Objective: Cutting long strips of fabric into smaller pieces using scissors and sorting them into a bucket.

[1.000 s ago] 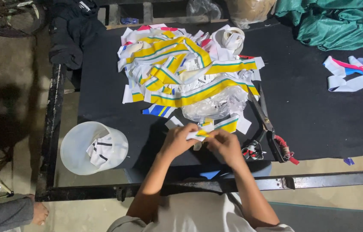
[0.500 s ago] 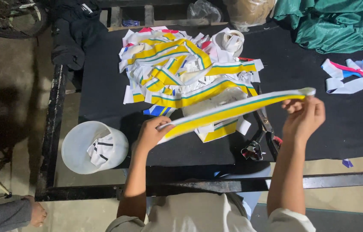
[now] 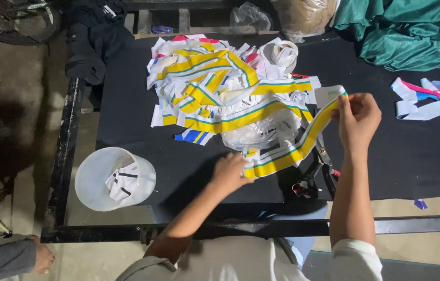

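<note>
We've got both hands on one long yellow-and-white fabric strip with a teal stripe (image 3: 297, 145). Left hand (image 3: 228, 173) pinches its near end, fingers closed, low over the black table cloth (image 3: 397, 156). Right hand (image 3: 359, 118) grips the far end, fingers curled shut, raised to the right. Strip runs diagonally between them, just near the heap of matching striped strips (image 3: 220, 93). Scissors with red handles (image 3: 317, 177) lie under it. White plastic bucket (image 3: 114, 178) sits left.

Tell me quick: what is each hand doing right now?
Left hand: closed on the lower end of the yellow-and-white striped strip.
Right hand: fingers pinching the strip's upper end, held up above the black table.
</note>
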